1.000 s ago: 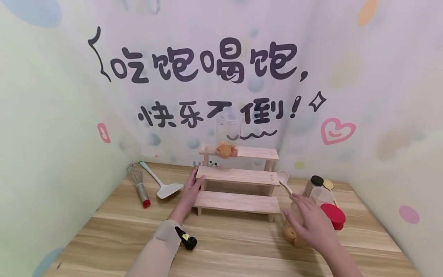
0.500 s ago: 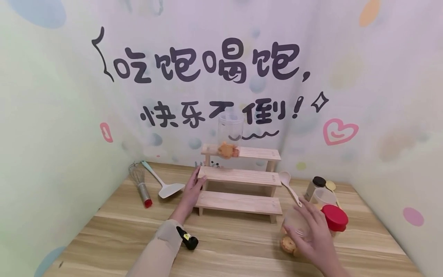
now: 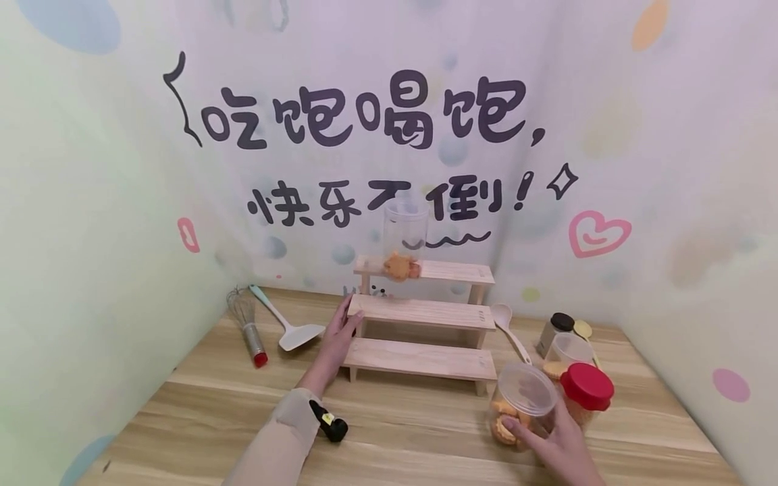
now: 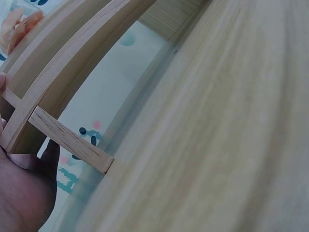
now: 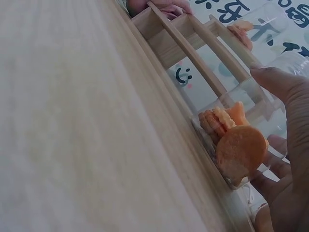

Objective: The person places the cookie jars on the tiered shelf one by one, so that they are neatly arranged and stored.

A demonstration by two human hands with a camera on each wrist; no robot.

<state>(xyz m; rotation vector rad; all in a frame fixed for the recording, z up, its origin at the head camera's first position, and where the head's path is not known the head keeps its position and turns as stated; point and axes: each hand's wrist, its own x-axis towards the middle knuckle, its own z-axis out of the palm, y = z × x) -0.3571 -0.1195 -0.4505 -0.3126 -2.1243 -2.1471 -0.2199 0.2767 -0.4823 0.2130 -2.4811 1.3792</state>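
Can see, at the left of the head frame, a wire whisk [image 3: 248, 329] lying on a wood-grain table [image 3: 413, 439], with a white spatula [image 3: 298, 336] (pale blue in the handle) just beside it. Grips the left end of a three-tier wooden stand [image 3: 419, 358] with the left hand [image 3: 335, 341], curling fingers and thumb round the middle board. Shows on the top board, mid-frame, an upright clear jar [image 3: 405, 236] with biscuits [image 3: 399, 266] at the bottom. Has a pale spoon [image 3: 503, 316] just right of the stand. Holds a second jar [image 3: 523, 398], also clear and with biscuits inside, at lower right in the right hand [image 3: 560, 435], with fingers and thumb curled round its wall. Cannot tell contact between its base and the table. Shows farther right a clear tub [image 3: 571, 346], a black-lidded jar [image 3: 554, 331], a yellow spoon [image 3: 583, 329] and a red-lidded jar [image 3: 586, 386].
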